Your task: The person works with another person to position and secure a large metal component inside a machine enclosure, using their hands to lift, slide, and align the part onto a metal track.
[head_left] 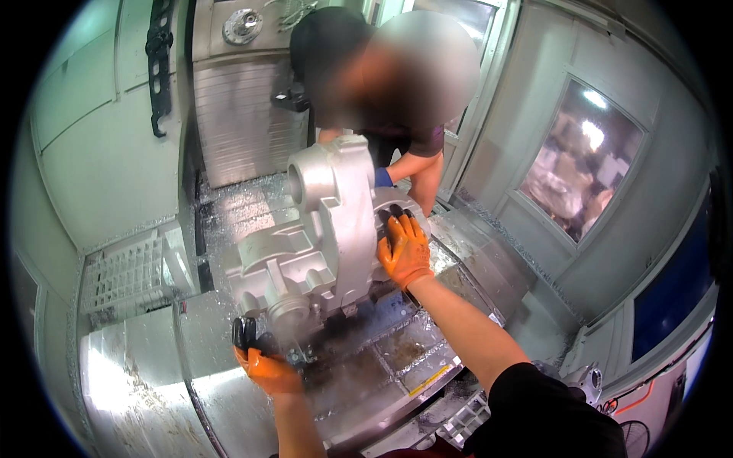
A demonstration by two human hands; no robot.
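Observation:
A large grey metal casting (343, 237) with a round bore and several ribs and bosses stands over the machine table. My right hand (405, 248), in an orange glove with black fingertips, grips the rounded flange on its right side. My left hand (267, 368), gloved alike, has its fingers up at the casting's lower left corner; part of their contact is hidden. Across from me a person (424, 164) leans in, with a blue-gloved hand (383, 177) behind the casting; most of that hand is hidden.
Wet metal covers (137, 366) with chips lie at the left, beside a white slotted crate (126, 267). A ribbed metal panel (248, 114) stands at the back. On the right is an enclosure wall with a window (584, 156). A black slotted bar (159, 69) hangs on the left wall.

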